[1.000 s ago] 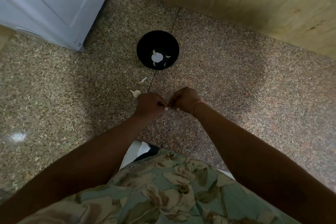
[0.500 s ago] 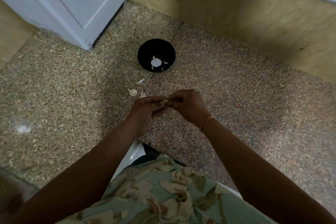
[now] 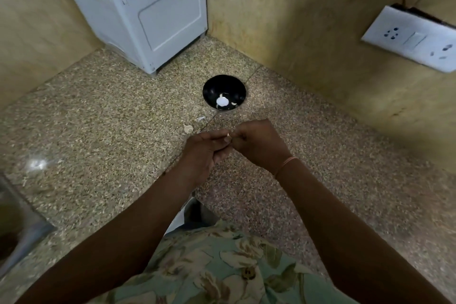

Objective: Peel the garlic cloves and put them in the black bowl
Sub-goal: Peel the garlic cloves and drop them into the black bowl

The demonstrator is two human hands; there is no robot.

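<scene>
The black bowl [image 3: 211,86] stands on the speckled counter, with pale peeled cloves [image 3: 222,101] in its bottom. In front of it my left hand [image 3: 204,150] and my right hand [image 3: 259,145] meet fingertip to fingertip. Both pinch a small garlic clove [image 3: 228,135], of which only a pale tip shows between the fingers. Left of my hands an unpeeled clove [image 3: 188,128] lies on the counter, and a scrap of skin [image 3: 201,119] lies beyond it.
A white appliance [image 3: 158,15] stands in the back left corner. Yellowish walls close the counter at the back and right, with a white socket plate [image 3: 414,37] on the right wall. A metal sink edge [image 3: 22,227] shows at the left.
The view has tilted up, so more wall and the socket show. My hands stay together on the clove and have lifted a little off the counter.
</scene>
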